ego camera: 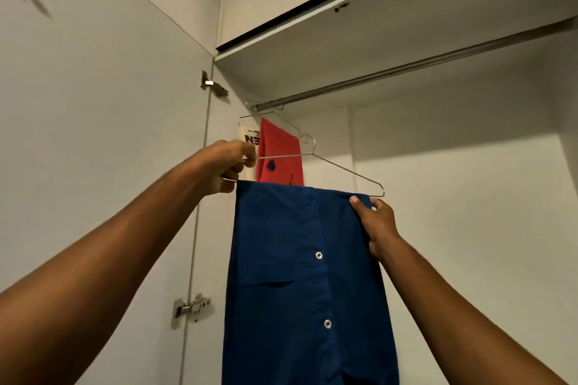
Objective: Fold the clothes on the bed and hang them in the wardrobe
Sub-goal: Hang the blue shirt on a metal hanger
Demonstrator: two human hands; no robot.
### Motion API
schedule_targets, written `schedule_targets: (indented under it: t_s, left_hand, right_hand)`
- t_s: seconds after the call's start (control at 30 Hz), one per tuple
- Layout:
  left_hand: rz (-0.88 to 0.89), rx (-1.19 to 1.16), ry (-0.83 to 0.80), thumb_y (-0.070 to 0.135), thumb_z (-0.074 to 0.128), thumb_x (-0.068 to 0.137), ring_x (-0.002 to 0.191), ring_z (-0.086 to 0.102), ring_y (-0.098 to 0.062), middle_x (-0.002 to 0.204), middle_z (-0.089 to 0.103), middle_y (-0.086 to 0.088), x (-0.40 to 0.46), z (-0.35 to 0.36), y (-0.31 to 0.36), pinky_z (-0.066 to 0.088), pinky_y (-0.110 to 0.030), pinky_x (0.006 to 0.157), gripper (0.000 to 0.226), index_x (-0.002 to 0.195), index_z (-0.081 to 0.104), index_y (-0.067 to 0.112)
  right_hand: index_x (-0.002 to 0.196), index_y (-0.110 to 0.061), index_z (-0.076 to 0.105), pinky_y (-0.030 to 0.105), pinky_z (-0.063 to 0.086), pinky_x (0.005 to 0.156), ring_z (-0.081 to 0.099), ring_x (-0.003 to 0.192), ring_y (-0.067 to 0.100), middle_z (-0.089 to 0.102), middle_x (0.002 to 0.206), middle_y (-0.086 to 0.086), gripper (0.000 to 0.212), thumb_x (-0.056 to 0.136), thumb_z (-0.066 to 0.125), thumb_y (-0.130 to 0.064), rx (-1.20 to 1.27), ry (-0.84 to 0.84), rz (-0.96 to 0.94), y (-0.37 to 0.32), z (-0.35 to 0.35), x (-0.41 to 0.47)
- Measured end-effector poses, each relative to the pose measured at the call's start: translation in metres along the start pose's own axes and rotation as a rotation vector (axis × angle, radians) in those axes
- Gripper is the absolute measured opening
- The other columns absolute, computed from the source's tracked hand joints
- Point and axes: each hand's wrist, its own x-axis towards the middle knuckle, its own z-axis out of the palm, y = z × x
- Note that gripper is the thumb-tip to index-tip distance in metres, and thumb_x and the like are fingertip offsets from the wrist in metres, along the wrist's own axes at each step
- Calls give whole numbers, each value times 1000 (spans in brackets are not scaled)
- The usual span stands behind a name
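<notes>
Pale wardrobe walls (453,197) and an open door panel (109,103) fill the upward-looking view, with a shelf underside (375,50) above and a metal hanging rail (406,70) running from the left rear corner toward the upper right. Two metal hinges (190,309) sit along the door's edge, one high and one low.

Both bare arms reach up into the wardrobe. The left hand (223,166) grips the left end of a thin wire hanger (344,167), its fingers curled round the wire. A blue button-front shirt (297,275) is folded over the hanger's lower bar and hangs straight down, out of view at the bottom; two pale buttons show along its placket, and a pocket lies to their left. The right hand (377,223) pinches the shirt's upper right edge just below the hanger's right corner, thumb on the front of the cloth and fingers behind it.

The hanger's hook (308,142) points up but sits below the rail, apart from it, so the shirt is held in the air in front of the wardrobe opening.

Behind the blue shirt, at the rail's left end, a red garment (280,156) with dark blue spots hangs on another wire hanger. Just left of it hangs a cream garment (248,136) with dark lettering, mostly hidden by the left hand.
</notes>
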Motion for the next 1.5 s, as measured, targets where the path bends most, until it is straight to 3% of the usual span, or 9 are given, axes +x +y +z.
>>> schedule_targets:
  t_s: [0.17, 0.37, 0.5, 0.63, 0.83, 1.07, 1.17, 1.3, 1.5]
  left_hand:
    - [74, -97, 37, 11, 58, 95, 60, 38, -12, 70, 42, 0, 77, 53, 1, 42, -26, 59, 6, 89, 60, 9]
    - [164, -165, 88, 10, 66, 93, 73, 49, -15, 83, 53, -3, 171, 89, -4, 43, -27, 64, 23, 115, 62, 4]
    - [225, -184, 134, 5, 68, 90, 74, 53, -16, 96, 61, -9, 246, 99, -7, 41, -27, 55, 35, 124, 58, 3]
    - [311, -156, 197, 6, 69, 90, 71, 50, -15, 101, 57, -11, 312, 103, -6, 40, -26, 49, 36, 124, 58, 4]
    - [441, -64, 291, 11, 67, 92, 76, 51, -15, 92, 53, -5, 388, 109, 12, 39, -26, 55, 28, 117, 57, 9]
    - [503, -16, 402, 5, 70, 88, 92, 59, -19, 108, 58, -9, 446, 106, 53, 52, -27, 68, 27, 111, 55, 8]
    - [514, -5, 444, 7, 69, 89, 88, 59, -18, 101, 57, -6, 462, 103, 67, 56, -28, 74, 24, 109, 56, 9]
    - [546, 27, 524, 8, 68, 90, 99, 62, -20, 109, 59, -7, 464, 93, 81, 57, -32, 87, 19, 101, 53, 14]
    - [582, 154, 595, 11, 63, 95, 81, 53, -14, 102, 54, -5, 456, 90, 93, 49, -25, 68, 20, 111, 52, 13]
  right_hand:
    - [120, -17, 54, 47, 56, 93, 65, 102, 27, 65, 118, 9, 34, 93, 68, -32, -104, -1, -30, 27, -4, 93]
    - [151, -34, 25, 47, 51, 101, 60, 115, 25, 53, 127, 0, 73, 93, 67, -23, -215, -71, -226, 57, 7, 166]
    - [147, -26, 42, 42, 46, 108, 52, 126, 20, 51, 139, -2, 61, 93, 65, -11, -325, -88, -407, 65, 31, 226]
    - [142, -20, 52, 40, 46, 107, 55, 123, 20, 56, 135, -2, 55, 91, 65, -5, -345, -74, -477, 72, 54, 281]
    - [146, -18, 48, 36, 45, 107, 53, 122, 20, 53, 140, 2, 58, 93, 65, -5, -357, -69, -569, 57, 78, 358]
    - [146, -13, 48, 22, 40, 97, 50, 112, 10, 55, 140, 4, 58, 92, 65, -1, -353, -94, -620, 18, 109, 428]
    - [145, -13, 48, 23, 41, 100, 53, 115, 13, 56, 138, 4, 58, 92, 66, -2, -357, -102, -623, 7, 116, 449]
    - [147, -12, 46, 38, 41, 113, 54, 129, 23, 55, 142, 4, 61, 90, 67, -6, -388, -115, -641, -6, 124, 463]
    - [150, -12, 43, 40, 41, 113, 51, 132, 25, 53, 145, 3, 66, 89, 69, -8, -378, -142, -577, -15, 139, 468]
